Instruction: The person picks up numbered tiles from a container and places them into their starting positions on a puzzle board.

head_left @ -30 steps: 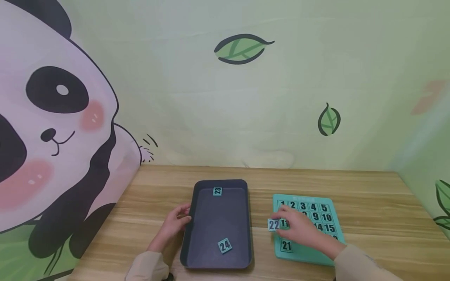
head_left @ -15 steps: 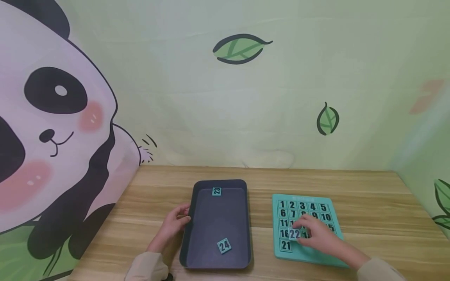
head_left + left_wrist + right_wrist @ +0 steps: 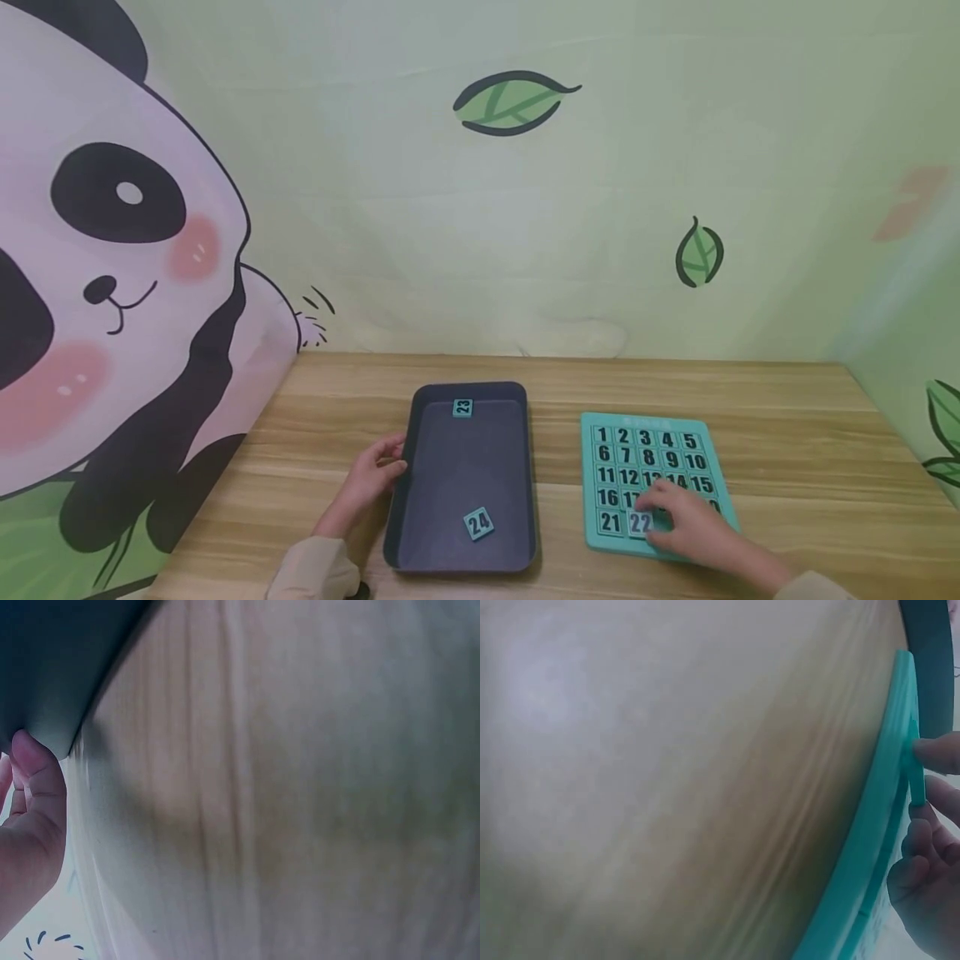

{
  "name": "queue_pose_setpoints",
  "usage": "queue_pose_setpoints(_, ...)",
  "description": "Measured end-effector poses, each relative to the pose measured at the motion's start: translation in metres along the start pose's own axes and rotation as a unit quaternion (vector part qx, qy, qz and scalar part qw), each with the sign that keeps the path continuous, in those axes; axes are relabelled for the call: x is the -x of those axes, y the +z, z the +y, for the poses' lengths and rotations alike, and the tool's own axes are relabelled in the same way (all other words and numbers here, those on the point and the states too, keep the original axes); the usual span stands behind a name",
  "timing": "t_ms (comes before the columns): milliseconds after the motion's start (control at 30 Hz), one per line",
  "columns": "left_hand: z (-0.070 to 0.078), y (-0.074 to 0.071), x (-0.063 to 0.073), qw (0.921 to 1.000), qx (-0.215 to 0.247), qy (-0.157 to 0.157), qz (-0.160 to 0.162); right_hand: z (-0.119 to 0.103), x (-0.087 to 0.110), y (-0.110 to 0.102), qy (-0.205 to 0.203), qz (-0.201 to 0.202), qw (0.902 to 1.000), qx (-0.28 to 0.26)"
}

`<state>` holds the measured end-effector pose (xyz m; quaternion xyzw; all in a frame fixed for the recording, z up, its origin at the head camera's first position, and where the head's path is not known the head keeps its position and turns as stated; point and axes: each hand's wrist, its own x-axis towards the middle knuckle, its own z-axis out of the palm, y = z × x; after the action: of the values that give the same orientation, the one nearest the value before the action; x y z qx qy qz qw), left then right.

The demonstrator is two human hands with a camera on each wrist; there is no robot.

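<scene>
My right hand [image 3: 686, 521] pinches a number tile marked 22 [image 3: 640, 523] between thumb and fingers. The tile lies over the bottom row of a turquoise number board [image 3: 596, 537], right beside tile 21 [image 3: 610, 522]. Edge-on in the right wrist view, the tile [image 3: 917, 776] tilts off the board's face. Several tiles in the board's middle are hidden by the fingers. At the left, my left hand [image 3: 367, 477] holds the left side of a dark tray [image 3: 468, 475], its thumb against the wall in the left wrist view.
Inside the tray lie two loose tiles, 23 [image 3: 462, 407] near the far end and 24 [image 3: 478, 523] near the front. The wooden table [image 3: 558, 392] reaches back to a wall covering printed with a panda [image 3: 112, 208] and leaves.
My right hand has carried tile 22 from the board's left edge rightward and toward me to the bottom row, beside tile 21. The left hand and tray stay in place.
</scene>
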<state>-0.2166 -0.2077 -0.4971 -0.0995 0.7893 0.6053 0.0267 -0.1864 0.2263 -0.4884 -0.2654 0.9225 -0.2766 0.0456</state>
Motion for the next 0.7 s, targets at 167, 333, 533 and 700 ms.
queue_pose_setpoints(167,-0.001,0.000,0.001,1.0000,0.002,0.004,-0.001,-0.001,-0.001,0.004,0.010,-0.005,0.9999,0.012)
queue_pose_setpoints(333,-0.002,-0.001,0.000,1.0000,-0.002,0.005,-0.001,-0.002,-0.003,0.005,0.023,-0.022,0.9994,0.014)
queue_pose_setpoints(533,-0.002,-0.001,0.000,1.0000,-0.003,0.004,0.004,-0.002,-0.004,0.004,0.020,-0.033,0.9989,0.028)
queue_pose_setpoints(700,-0.003,-0.002,-0.001,0.9999,-0.009,0.008,-0.003,-0.008,-0.012,-0.001,0.022,-0.045,0.9977,0.047)
